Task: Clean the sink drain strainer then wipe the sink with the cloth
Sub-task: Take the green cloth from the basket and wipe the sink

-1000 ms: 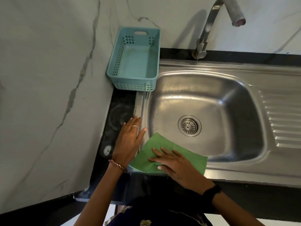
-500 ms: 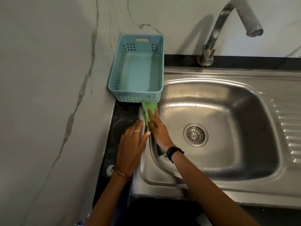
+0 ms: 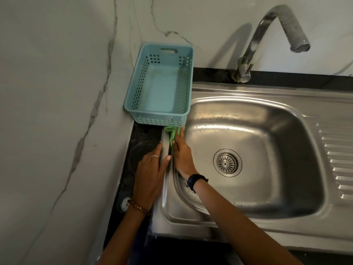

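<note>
The steel sink (image 3: 298,213) fills the right half of the view, with the round drain strainer (image 3: 227,162) seated in the basin floor. My right hand (image 3: 182,152) presses a green cloth (image 3: 172,135) flat against the sink's left rim; the cloth's tip shows just under the blue basket and most of it is hidden beneath my palm. My left hand (image 3: 150,173) lies flat, fingers spread, on the dark counter and the sink's left edge, holding nothing.
A light blue perforated basket (image 3: 160,87), with nothing in it, stands at the sink's back left corner against the marble wall. The curved tap (image 3: 267,35) rises behind the basin. A ribbed draining board (image 3: 336,161) lies on the right.
My right hand has carried the cloth from the sink's front rim up along the left rim, almost to the basket. My left hand has stayed on the counter edge.
</note>
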